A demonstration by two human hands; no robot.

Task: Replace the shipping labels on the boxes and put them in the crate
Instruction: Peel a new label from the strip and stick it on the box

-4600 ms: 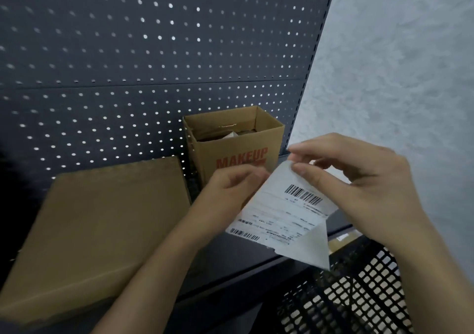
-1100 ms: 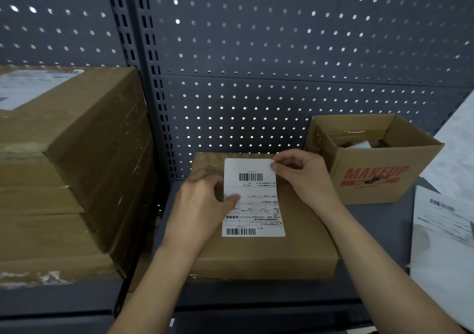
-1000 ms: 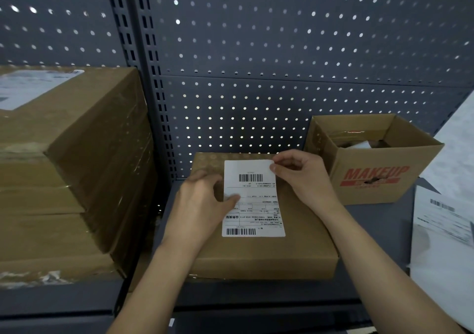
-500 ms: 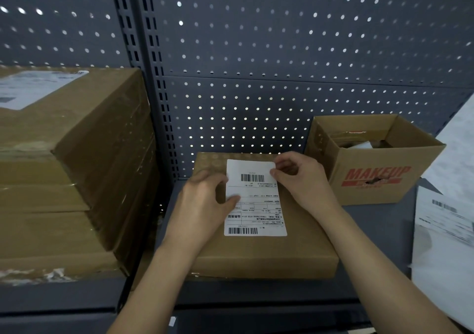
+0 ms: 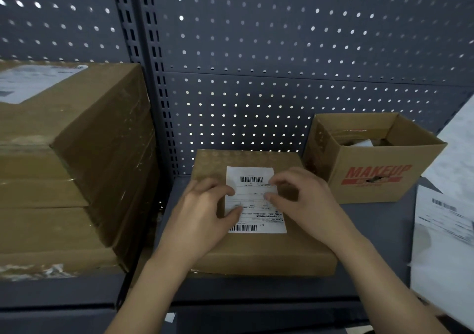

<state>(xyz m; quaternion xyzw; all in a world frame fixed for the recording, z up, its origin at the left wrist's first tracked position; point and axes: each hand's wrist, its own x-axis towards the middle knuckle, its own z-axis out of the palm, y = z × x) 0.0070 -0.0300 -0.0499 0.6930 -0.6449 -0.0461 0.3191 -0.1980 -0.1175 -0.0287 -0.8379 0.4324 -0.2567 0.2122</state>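
A flat brown cardboard box [image 5: 256,254] lies on the grey shelf [image 5: 379,233] in the middle of the head view. A white shipping label [image 5: 259,220] with two barcodes lies flat on its top. My left hand [image 5: 202,215] rests on the label's left edge, with the thumb pressing on the paper. My right hand [image 5: 305,202] is over the label's right edge, its bent index finger and thumb touching the paper near the middle. Neither hand holds anything lifted.
A stack of larger taped cardboard boxes [image 5: 77,169] fills the left, with a label [image 5: 30,82] on its top. An open box printed MAKEUP [image 5: 374,177] stands to the right. White label sheets [image 5: 446,233] lie at the right edge. A perforated panel [image 5: 256,51] closes the back.
The label, earlier held in the air in both hands, now lies on the box. My right hand slid from its top right corner down to the middle of the right edge.
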